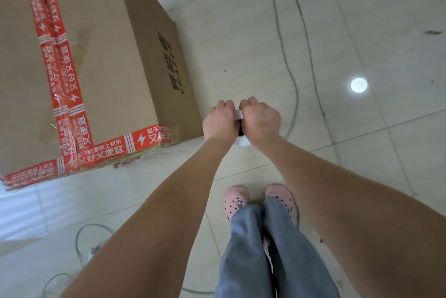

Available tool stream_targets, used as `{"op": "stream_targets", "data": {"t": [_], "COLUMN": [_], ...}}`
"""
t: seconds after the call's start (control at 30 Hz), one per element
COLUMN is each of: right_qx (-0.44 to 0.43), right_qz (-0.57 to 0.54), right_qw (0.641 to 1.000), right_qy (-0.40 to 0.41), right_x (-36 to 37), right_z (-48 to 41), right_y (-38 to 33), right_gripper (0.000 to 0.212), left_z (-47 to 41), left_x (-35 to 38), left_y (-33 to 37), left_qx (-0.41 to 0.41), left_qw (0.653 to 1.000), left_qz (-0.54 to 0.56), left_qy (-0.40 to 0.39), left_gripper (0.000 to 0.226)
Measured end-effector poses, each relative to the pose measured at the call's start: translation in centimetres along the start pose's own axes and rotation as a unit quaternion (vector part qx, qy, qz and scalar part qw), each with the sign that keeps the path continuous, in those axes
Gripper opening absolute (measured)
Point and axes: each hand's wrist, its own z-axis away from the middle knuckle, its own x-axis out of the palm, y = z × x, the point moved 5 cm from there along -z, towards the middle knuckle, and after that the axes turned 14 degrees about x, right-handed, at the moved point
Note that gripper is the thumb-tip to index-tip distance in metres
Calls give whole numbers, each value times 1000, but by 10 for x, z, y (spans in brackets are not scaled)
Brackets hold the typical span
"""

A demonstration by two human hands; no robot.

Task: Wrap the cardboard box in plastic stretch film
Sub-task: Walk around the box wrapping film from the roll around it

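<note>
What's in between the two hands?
A white roll, probably the stretch film, sits between the left hand and the right hand. Both hands grip it. The head view shows this, near the cardboard box.

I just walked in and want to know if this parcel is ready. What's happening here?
A person stands beside the taped cardboard box, gripping a white roll, likely the stretch film, between left hand and right hand above the tiled floor. Translucent sheeting seems to run along the box's near lower edge. Its top looks bare.

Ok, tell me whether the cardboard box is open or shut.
Shut: the cardboard box has flat top flaps, sealed along the seam and near edge by red printed tape.
</note>
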Motion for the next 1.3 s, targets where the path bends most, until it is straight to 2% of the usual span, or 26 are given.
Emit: {"op": "stream_targets", "data": {"t": [0.23, 0.47, 0.83, 0.9, 1.03, 1.07, 1.17, 1.23, 1.3], "right_qx": [-39, -68, -104, -84, 97, 117, 89, 57, 4], "right_qz": [6, -7, 25, 12, -98, -105, -83, -63, -22], "right_qw": [998, 997, 994, 996, 989, 985, 991, 996, 999], "right_qy": [39, 39, 3, -4, -58, -70, -57, -40, -28], "right_x": [-20, -60, -65, -59, -47, -44, -40, -44, -50], "right_z": [-49, -93, -145, -147, -146, -145, -144, -146, -149], "right_y": [-29, -65, -122, -123, -101, -99, -109, -117, -124], "right_gripper": [31, 33, 30, 34, 40, 38, 20, 17, 18], "left_z": [-40, -82, -122, -121, -123, -126, -133, -135, -135], "left_x": [-27, -70, -78, -77, -77, -78, -77, -78, -79], "left_y": [-24, -47, -100, -105, -105, -103, -98, -101, -108], "left_qx": [-44, -78, -157, -154, -97, -70, 2, 4, -27], "left_qw": [997, 992, 977, 980, 994, 997, 999, 999, 999], "left_qz": [37, 50, 135, 121, 59, 44, -1, -1, 35], "left_qy": [54, 81, 57, 46, 2, -7, -43, -48, -30], "left_gripper": [21, 22, 28, 32, 39, 40, 35, 28, 24]}}
